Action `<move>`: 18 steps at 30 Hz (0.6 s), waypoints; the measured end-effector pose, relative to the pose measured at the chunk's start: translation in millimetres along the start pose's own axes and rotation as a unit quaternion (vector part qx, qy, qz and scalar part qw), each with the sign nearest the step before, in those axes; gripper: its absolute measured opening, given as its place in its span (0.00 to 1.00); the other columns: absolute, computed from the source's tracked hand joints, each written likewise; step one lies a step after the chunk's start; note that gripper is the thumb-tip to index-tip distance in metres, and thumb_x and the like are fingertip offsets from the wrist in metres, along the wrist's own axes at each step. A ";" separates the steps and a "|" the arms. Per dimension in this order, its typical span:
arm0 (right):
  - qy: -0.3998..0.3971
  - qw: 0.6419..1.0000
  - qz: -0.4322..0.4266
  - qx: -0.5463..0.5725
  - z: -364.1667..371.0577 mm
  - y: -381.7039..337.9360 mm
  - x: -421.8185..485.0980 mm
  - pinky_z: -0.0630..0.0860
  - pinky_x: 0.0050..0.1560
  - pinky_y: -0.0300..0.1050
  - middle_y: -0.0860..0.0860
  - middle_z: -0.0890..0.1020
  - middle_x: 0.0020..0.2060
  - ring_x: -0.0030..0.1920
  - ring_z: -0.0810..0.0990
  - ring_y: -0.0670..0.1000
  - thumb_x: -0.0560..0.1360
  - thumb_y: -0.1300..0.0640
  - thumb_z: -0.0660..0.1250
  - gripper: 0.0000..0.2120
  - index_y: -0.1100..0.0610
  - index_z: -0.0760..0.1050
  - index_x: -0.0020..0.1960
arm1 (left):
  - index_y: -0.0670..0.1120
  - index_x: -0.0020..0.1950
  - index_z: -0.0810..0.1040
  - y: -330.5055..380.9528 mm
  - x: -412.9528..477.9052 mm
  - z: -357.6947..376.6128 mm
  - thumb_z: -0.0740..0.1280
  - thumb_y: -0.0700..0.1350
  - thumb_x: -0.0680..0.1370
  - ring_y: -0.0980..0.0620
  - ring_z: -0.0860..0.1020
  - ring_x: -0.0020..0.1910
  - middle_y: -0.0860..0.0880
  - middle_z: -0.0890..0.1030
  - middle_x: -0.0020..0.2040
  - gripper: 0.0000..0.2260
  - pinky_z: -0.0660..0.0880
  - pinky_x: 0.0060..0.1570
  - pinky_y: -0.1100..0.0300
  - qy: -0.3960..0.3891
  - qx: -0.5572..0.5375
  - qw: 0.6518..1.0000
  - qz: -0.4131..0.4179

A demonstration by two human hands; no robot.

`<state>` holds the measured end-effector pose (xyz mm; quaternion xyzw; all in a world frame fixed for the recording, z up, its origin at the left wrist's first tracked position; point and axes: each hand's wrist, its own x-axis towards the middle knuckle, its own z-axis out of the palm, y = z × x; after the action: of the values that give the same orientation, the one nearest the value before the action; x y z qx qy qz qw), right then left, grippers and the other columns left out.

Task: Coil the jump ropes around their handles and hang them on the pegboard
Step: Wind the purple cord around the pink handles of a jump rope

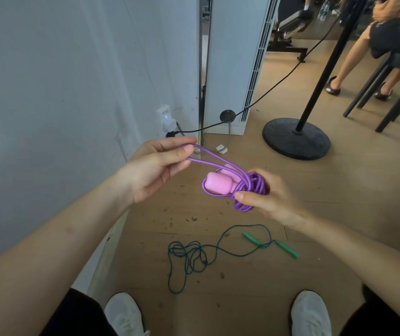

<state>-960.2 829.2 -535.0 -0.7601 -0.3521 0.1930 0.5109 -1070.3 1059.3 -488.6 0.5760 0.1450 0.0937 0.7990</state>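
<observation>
**Purple jump rope held in both hands, partly coiled**

The left hand pinches a doubled loop of the purple jump rope between thumb and forefinger, its other fingers loosely curled beneath. From that pinch the two strands run down and to the right to the right hand. There, thumb and curled fingers grip a bundle of purple turns wound about the pink handles. The thick end of one handle projects leftward from the bundle, and the whole rope is held in the air above the floor.

A green jump rope lies uncoiled on the floor below the hands, its cord tangled near the foot of the wall. Its green handles lie to the right of the tangle. Two white shoes stand at the near edge of the floor. A round black stand base rests farther out.
</observation>
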 end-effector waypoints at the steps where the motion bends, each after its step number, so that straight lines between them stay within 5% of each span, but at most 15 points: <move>1: -0.015 0.999 0.018 0.038 -0.8 -0.3 -0.6 0.69 0.25 0.43 0.53 0.78 0.29 0.24 0.73 0.51 0.61 0.40 0.74 0.27 0.59 0.77 0.49 | 0.42 0.59 0.81 -1.7 -0.5 0.0 0.71 0.40 0.70 0.61 0.82 0.38 0.53 0.85 0.38 0.17 0.79 0.42 0.70 0.002 0.040 0.999 0.017; 3: -0.033 0.992 0.049 0.109 -2.8 -0.1 -2.7 0.63 0.22 0.40 0.55 0.73 0.25 0.21 0.66 0.51 0.63 0.42 0.72 0.24 0.59 0.78 0.49 | 0.45 0.56 0.83 -6.1 -0.2 -1.9 0.74 0.44 0.68 0.59 0.80 0.35 0.53 0.83 0.36 0.17 0.78 0.41 0.69 0.022 0.140 0.988 0.053; 6: -0.053 0.978 0.096 0.177 -4.1 -0.9 -5.1 0.67 0.28 0.42 0.53 0.71 0.19 0.22 0.68 0.52 0.63 0.41 0.70 0.19 0.57 0.79 0.42 | 0.48 0.51 0.86 -11.6 0.0 -4.1 0.76 0.53 0.67 0.55 0.76 0.29 0.46 0.80 0.36 0.16 0.76 0.37 0.66 0.029 0.288 0.952 0.100; 8: -0.070 0.963 0.149 0.213 -3.4 -2.5 -7.6 0.67 0.29 0.43 0.63 0.72 0.24 0.25 0.70 0.51 0.61 0.40 0.69 0.22 0.59 0.79 0.39 | 0.45 0.48 0.86 -14.3 -0.2 -0.2 0.74 0.54 0.70 0.57 0.75 0.28 0.45 0.80 0.35 0.14 0.74 0.31 0.65 0.007 0.318 0.943 0.102; 10: -0.085 0.948 0.184 0.246 -1.7 -2.8 -10.2 0.69 0.26 0.40 0.66 0.72 0.34 0.27 0.73 0.51 0.63 0.41 0.69 0.19 0.58 0.81 0.38 | 0.41 0.47 0.84 -16.0 -0.5 5.3 0.72 0.49 0.75 0.58 0.76 0.30 0.46 0.81 0.35 0.11 0.74 0.30 0.65 -0.011 0.312 0.947 0.071; 14: -0.088 0.912 0.242 0.320 2.9 -8.1 -12.4 0.70 0.26 0.39 0.55 0.75 0.31 0.30 0.75 0.52 0.69 0.44 0.67 0.17 0.59 0.77 0.42 | 0.40 0.45 0.82 -24.2 -2.2 13.2 0.70 0.44 0.79 0.53 0.81 0.35 0.47 0.84 0.38 0.07 0.77 0.31 0.63 -0.023 0.257 0.966 0.029; 18: -0.073 0.900 0.263 0.339 5.5 -10.4 -10.4 0.74 0.29 0.43 0.55 0.75 0.32 0.30 0.76 0.54 0.69 0.42 0.65 0.22 0.60 0.77 0.49 | 0.41 0.56 0.81 -34.2 -4.7 26.7 0.69 0.40 0.79 0.51 0.80 0.30 0.43 0.84 0.37 0.06 0.76 0.26 0.64 0.022 0.157 0.987 0.034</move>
<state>-974.4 827.5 -528.4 -0.5897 -0.0891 0.4831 0.6410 -1066.3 1023.1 -512.5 0.6970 0.1561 0.1098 0.6912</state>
